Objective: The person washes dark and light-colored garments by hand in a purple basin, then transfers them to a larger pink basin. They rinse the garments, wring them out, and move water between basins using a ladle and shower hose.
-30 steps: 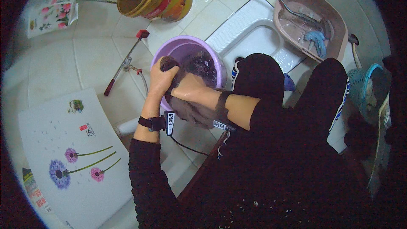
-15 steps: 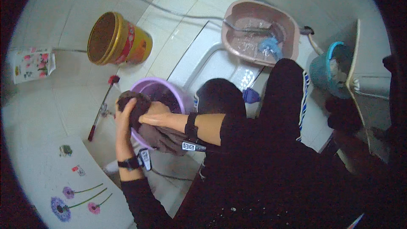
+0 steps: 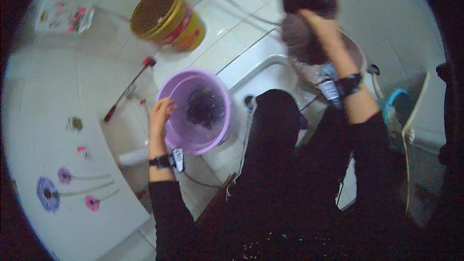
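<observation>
My right hand (image 3: 323, 27) is raised at the far right, closed on a bunched dark brown cloth (image 3: 302, 41), which hangs over the pinkish basin (image 3: 356, 54) and hides most of it. A bit of light blue stuff (image 3: 326, 71) shows in that basin beside my wrist. At the left, my left hand (image 3: 163, 110) is at the near-left rim of the purple tub (image 3: 178, 87), its fingers loosely bent and nothing in them. Inside the tub lies a dark wet clump (image 3: 205, 107), probably cloth, in some water.
A yellow bucket (image 3: 189, 31) stands at the far left, with a red-tipped rod (image 3: 126, 92) below it. A white floor basin (image 3: 261, 70) lies between tub and pinkish basin. A hose (image 3: 232, 2) runs behind; a teal bucket (image 3: 394, 104) stands right. A flower-decorated white panel (image 3: 82, 174) fills the left.
My right hand has carried the brown cloth from above the purple tub to over the pinkish basin. My left hand has let go of it. The view has shifted, uncovering the tub's inside.
</observation>
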